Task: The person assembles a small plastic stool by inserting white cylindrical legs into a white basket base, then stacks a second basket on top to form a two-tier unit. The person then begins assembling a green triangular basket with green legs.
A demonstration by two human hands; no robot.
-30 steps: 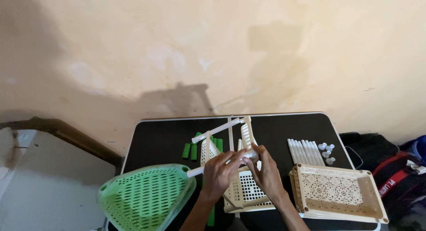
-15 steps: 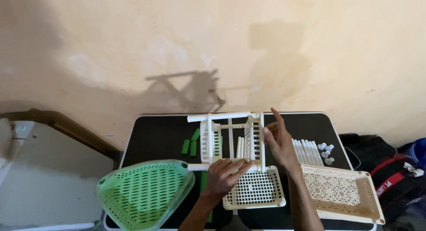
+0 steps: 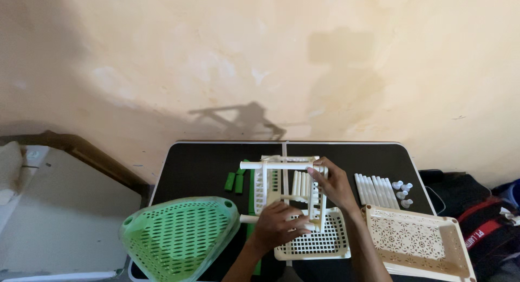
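A cream plastic rack frame (image 3: 287, 187) of white tubes and perforated side panels stands on a cream perforated tray (image 3: 325, 244) at the middle of the black table (image 3: 206, 168). My left hand (image 3: 279, 225) grips the frame's lower front part, near a white tube end that sticks out to the left. My right hand (image 3: 333, 182) holds the right end of the top white tube. The frame stands roughly upright between both hands.
A green triangular perforated shelf (image 3: 179, 238) overhangs the table's front left. Green connector pieces (image 3: 235, 182) lie left of the frame. White tubes (image 3: 374, 190) and small white caps (image 3: 402, 192) lie at the right, above a cream rectangular patterned shelf (image 3: 417, 241). A bag (image 3: 476, 228) sits far right.
The frame has been turned from a tilted, lifted position to standing upright on the tray. My right hand moved up to the top tube; my left hand shifted to the frame's lower front.
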